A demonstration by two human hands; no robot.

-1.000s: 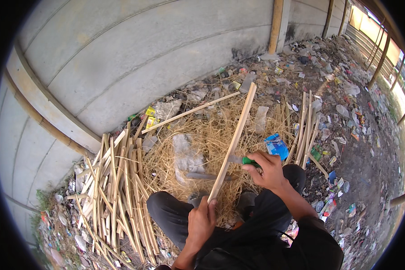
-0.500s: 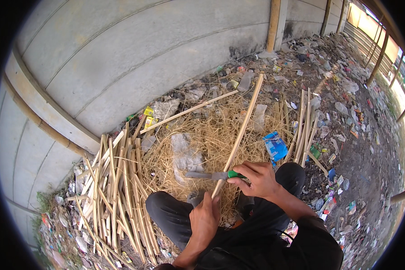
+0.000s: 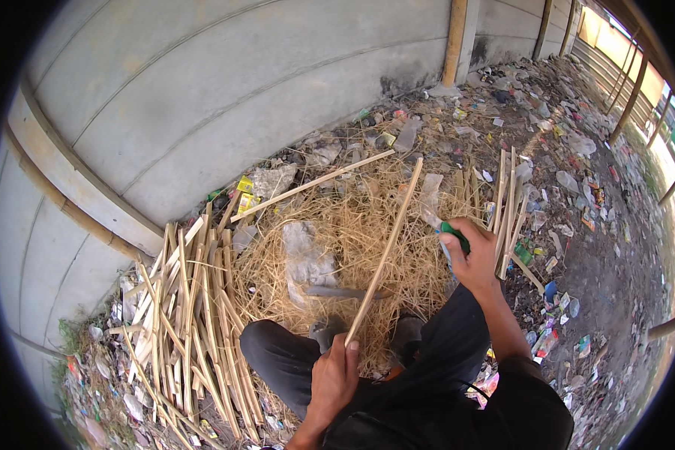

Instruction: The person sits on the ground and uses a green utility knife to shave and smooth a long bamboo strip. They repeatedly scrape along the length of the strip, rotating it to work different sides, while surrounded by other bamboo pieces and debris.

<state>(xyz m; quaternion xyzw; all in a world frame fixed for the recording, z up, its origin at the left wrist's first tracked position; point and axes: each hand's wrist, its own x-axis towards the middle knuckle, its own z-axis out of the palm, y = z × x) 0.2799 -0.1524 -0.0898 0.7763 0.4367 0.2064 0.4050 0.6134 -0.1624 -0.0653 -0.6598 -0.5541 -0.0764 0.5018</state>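
My left hand (image 3: 334, 379), down by my knees, is closed round the lower end of a long pale bamboo strip (image 3: 385, 247). The strip slants up and away to the right over a heap of shavings. In my right hand (image 3: 472, 262) is a knife with a green handle (image 3: 457, 237), its pale blade (image 3: 431, 219) pointing up and left. Blade and strip are apart. Behind the strip a flat dark grey bar (image 3: 330, 291) lies across the shavings, next to a rough grey block (image 3: 307, 259).
A big pile of bamboo strips (image 3: 195, 322) lies to my left. A smaller bunch (image 3: 508, 202) is at the right, and a single strip (image 3: 315, 185) lies beyond the shavings (image 3: 360, 217). Litter (image 3: 577, 247) covers the ground. A grey panel wall (image 3: 240, 82) stands behind.
My right hand has moved the knife off the strip, up and to the right. The strip's far end has come lower and nearer to me. My left hand keeps its hold.
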